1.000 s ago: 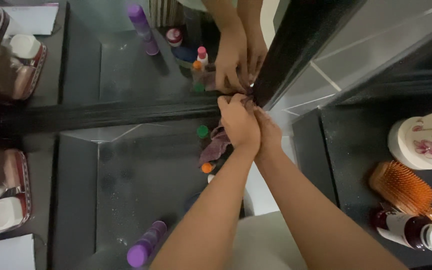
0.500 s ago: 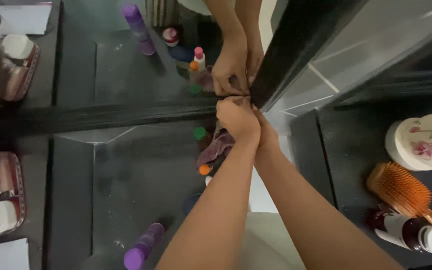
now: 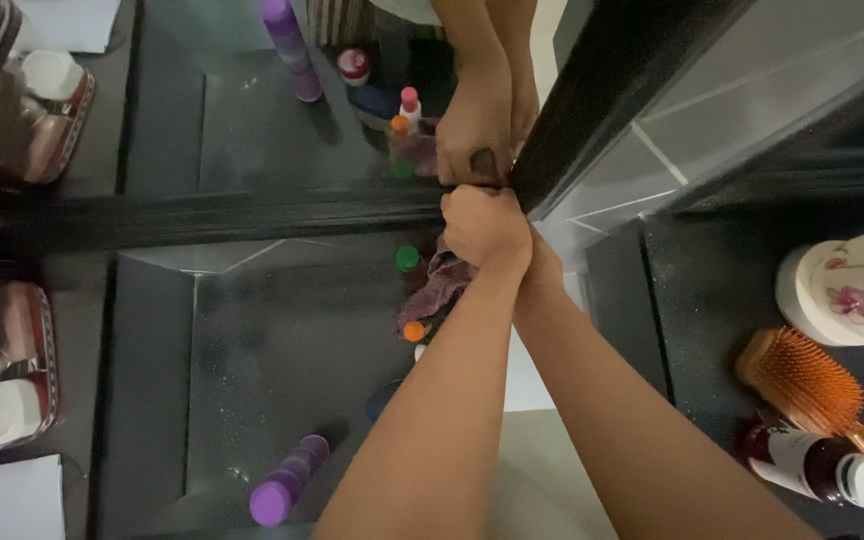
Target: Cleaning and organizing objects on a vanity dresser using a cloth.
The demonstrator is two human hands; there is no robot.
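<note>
While curled fingers (image 3: 472, 215) apparently clutch it, the purple cloth (image 3: 437, 290) hangs just below both hands.

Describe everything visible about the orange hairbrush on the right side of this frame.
The orange hairbrush lies on the dark shelf at the right, bristles up, its oval head packed with short orange bristles that look like plastic. Its handle runs toward the lower right edge. It sits between a white floral jar and a dark bottle with a white cap, close to or touching the bottle. No hand touches it.

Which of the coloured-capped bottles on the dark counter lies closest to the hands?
The green-capped bottle, just beside the left hand and the purple cloth. The orange-capped bottle sits lower; the purple bottle is far off.
</note>
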